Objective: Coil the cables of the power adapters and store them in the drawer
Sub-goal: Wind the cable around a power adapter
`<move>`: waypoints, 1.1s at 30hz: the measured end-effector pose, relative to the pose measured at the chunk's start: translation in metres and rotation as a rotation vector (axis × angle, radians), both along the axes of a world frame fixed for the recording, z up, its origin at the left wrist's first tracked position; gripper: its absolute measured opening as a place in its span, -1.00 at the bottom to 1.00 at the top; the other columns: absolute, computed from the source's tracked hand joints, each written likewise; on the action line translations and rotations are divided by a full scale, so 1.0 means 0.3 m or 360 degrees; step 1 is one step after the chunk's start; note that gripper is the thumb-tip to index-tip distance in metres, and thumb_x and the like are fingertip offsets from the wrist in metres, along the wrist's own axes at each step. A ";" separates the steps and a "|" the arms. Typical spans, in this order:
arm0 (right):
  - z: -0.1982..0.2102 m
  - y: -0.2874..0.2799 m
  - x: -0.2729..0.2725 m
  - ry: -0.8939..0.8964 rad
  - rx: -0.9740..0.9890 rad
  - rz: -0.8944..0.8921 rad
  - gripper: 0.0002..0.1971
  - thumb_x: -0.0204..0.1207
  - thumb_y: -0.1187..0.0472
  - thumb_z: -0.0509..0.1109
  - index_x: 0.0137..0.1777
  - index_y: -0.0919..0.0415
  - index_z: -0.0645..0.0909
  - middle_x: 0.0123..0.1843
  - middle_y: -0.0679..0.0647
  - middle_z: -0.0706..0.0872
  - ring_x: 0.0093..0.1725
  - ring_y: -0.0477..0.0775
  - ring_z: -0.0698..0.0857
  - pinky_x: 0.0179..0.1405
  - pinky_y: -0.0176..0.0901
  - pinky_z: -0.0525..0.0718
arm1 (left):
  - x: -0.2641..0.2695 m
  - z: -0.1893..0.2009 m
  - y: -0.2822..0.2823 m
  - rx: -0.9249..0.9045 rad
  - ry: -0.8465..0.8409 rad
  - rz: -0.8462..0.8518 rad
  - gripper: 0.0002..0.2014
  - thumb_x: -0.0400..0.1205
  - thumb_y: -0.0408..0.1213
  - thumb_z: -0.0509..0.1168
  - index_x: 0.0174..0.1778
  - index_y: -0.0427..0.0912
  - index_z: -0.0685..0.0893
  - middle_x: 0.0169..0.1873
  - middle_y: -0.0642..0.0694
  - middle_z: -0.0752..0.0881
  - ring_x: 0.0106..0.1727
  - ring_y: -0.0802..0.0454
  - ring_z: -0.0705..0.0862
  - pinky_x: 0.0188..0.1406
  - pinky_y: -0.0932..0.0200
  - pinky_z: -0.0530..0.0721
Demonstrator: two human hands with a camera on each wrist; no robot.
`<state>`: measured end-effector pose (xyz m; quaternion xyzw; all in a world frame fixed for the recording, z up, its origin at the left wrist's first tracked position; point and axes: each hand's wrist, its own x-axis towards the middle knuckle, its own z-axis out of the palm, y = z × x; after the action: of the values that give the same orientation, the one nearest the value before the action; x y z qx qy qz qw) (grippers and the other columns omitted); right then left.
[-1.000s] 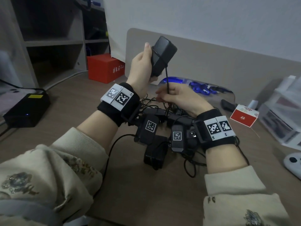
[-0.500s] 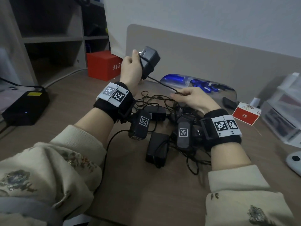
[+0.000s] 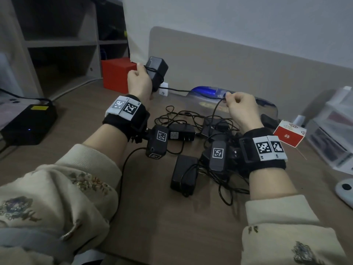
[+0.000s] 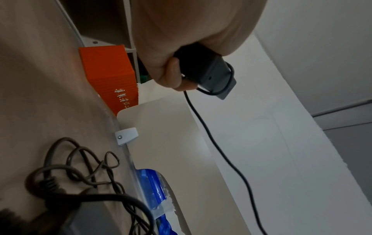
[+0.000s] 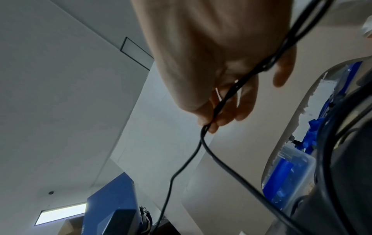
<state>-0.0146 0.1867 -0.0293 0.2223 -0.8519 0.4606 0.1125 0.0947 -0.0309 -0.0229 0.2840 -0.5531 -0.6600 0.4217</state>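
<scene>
Above the brown wood-grain desk (image 3: pixel 95 119), a boxy matte-black plastic power adapter (image 3: pixel 157 72) is gripped in the left hand (image 3: pixel 139 81), fingers and thumb curled round its body. One turn of thin black rubbery cable (image 3: pixel 181 90) is seen wrapped across the adapter's faces; in the left wrist view the loop (image 4: pixel 225 85) stands slightly off the rounded corner of the block. From there the cable is stretched nearly level to the right hand (image 3: pixel 241 109), where it is pinched betw. thumb and fingertips (image 5: pixel 211 125), other fingers loosely curled. Below the pinch the cable is bent sharply and drops towards the desk.

On the desk betw. the forearms, a tangled heap of more adapters w/ thin black leads (image 3: pixel 191 119) is spread: smooth rectangular black bricks, one (image 3: pixel 184 173) w/ metal prongs at its side, another (image 3: pixel 181 132) carrying a pale label. Leads are looped in loose, irregular curls over and around them. Which lead belongs to which brick cannot be told.

Both wrists are wrapped in black fabric bands w/ white square-patterned tags; cream embroidered sleeves (image 3: pixel 57 197) cover the forearms.

Behind the hands a beige rounded-corner desk partition (image 3: pixel 229 62) is fixed by a small white bracket (image 3: pixel 164 89). A ribbed orange-red box (image 3: pixel 116 73) is set at the partition's left end, a clear plastic tub w/ blue contents (image 3: pixel 206 90) along its base. A flat black box w/ yellow label (image 3: pixel 28 121) lies far left; a small red-and-white carton (image 3: pixel 289 135) is tilted at right, beside clear plastic drawers (image 3: pixel 332 131).
</scene>
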 end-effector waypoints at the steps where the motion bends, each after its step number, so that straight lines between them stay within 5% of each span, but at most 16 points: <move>1: 0.005 -0.007 0.001 -0.0023 -0.0015 0.0058 -0.63 0.72 -0.03 0.16 -0.15 0.15 0.67 -0.20 0.03 0.67 -0.08 0.09 0.61 0.05 0.00 0.53 | -0.003 0.002 0.002 -0.0027 0.0003 0.0012 -0.68 0.81 0.05 -0.07 0.06 -0.11 0.41 0.08 -0.16 0.62 -0.05 -0.04 0.63 -0.38 0.16 0.58; 4: 0.028 -0.021 0.030 -0.0203 -0.0186 0.0263 -0.63 0.72 -0.09 0.11 -0.20 0.13 0.50 -0.30 0.00 0.47 -0.30 0.00 0.45 -0.19 -0.04 0.46 | -0.012 0.000 0.008 -0.0071 -0.0004 -0.0010 -0.69 0.80 0.06 -0.06 0.00 -0.09 0.41 0.06 -0.15 0.62 -0.06 -0.06 0.65 -0.37 0.14 0.59; 7: 0.053 -0.013 0.074 -0.0224 -0.0192 0.0378 -0.60 0.55 -0.22 0.37 -0.25 0.08 0.40 -0.35 -0.05 0.37 -0.34 -0.04 0.37 -0.22 -0.09 0.41 | -0.020 -0.009 0.014 -0.0124 -0.0047 -0.0037 -0.68 0.79 0.08 -0.03 -0.09 -0.05 0.42 0.15 -0.22 0.66 0.11 -0.17 0.70 -0.21 0.05 0.65; 10: 0.070 -0.002 0.086 -0.0310 -0.0230 0.0531 -0.60 0.39 0.03 0.61 -0.09 0.17 0.43 -0.31 -0.01 0.55 -0.29 0.05 0.64 -0.17 0.09 0.62 | -0.024 -0.012 0.029 -0.0149 -0.0070 -0.0100 -0.69 0.80 0.07 -0.03 -0.03 -0.07 0.42 0.08 -0.18 0.62 0.01 -0.12 0.68 -0.42 0.16 0.59; 13: 0.068 0.000 0.097 -0.0565 -0.0014 0.0692 -0.59 0.52 0.38 0.49 0.27 0.40 0.39 0.06 0.18 0.78 -0.20 0.16 0.85 -0.17 0.01 0.80 | -0.027 -0.011 0.033 -0.0192 -0.0052 -0.0117 -0.70 0.79 0.08 -0.03 -0.12 -0.02 0.39 0.11 -0.23 0.67 0.05 -0.20 0.74 -0.48 0.19 0.53; 17: 0.058 -0.004 0.097 -0.0450 -0.0054 0.0555 -0.70 0.65 0.29 0.36 0.29 0.18 0.37 -0.10 0.13 0.77 -0.48 -0.12 0.69 -0.60 -0.26 0.59 | -0.017 -0.007 0.024 -0.0242 -0.0080 -0.0030 -0.70 0.78 0.07 -0.03 -0.15 0.00 0.38 0.16 -0.19 0.65 0.09 -0.14 0.73 -0.46 0.16 0.56; 21: 0.074 0.011 0.079 0.0151 -0.0259 0.0442 -0.74 0.64 0.23 0.36 0.30 0.13 0.50 0.09 -0.08 0.62 -0.07 -0.29 0.62 -0.14 -0.51 0.60 | -0.018 -0.010 0.013 -0.0286 -0.0085 0.0023 -0.70 0.78 0.06 -0.03 -0.16 -0.01 0.39 0.15 -0.21 0.64 0.05 -0.12 0.70 -0.31 0.10 0.61; 25: 0.103 0.037 0.079 0.0738 -0.0414 0.0565 -0.74 0.54 0.36 0.34 0.18 0.10 0.65 0.02 -0.17 0.63 0.04 -0.21 0.61 0.18 -0.30 0.60 | -0.019 -0.008 0.023 -0.0303 -0.0090 0.0015 -0.69 0.78 0.07 -0.02 -0.13 -0.05 0.41 -0.01 -0.11 0.58 -0.02 -0.11 0.67 -0.18 0.00 0.67; 30: 0.058 0.039 0.027 0.0495 -0.0003 0.0290 -0.63 0.49 0.19 0.36 0.30 -0.08 0.59 0.20 -0.04 0.59 0.28 0.04 0.55 0.41 0.21 0.49 | -0.032 -0.016 0.053 -0.0391 -0.0179 -0.0125 -0.69 0.80 0.05 -0.01 0.03 -0.15 0.40 -0.04 -0.11 0.53 -0.09 -0.04 0.60 -0.39 0.17 0.54; 33: 0.048 0.045 0.040 0.0276 0.0529 0.0118 -0.50 0.55 0.04 0.39 0.49 -0.18 0.43 0.49 -0.04 0.37 0.50 0.16 0.24 0.46 0.04 0.16 | -0.032 -0.012 0.058 -0.0463 -0.0204 -0.0156 -0.67 0.80 0.06 0.00 -0.01 -0.15 0.40 -0.05 -0.12 0.53 -0.08 -0.07 0.62 -0.39 0.14 0.56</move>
<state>-0.0025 0.2001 -0.0150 0.3078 -0.8947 0.2964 0.1301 0.0850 -0.0134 -0.0265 0.2342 -0.6817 -0.5733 0.3895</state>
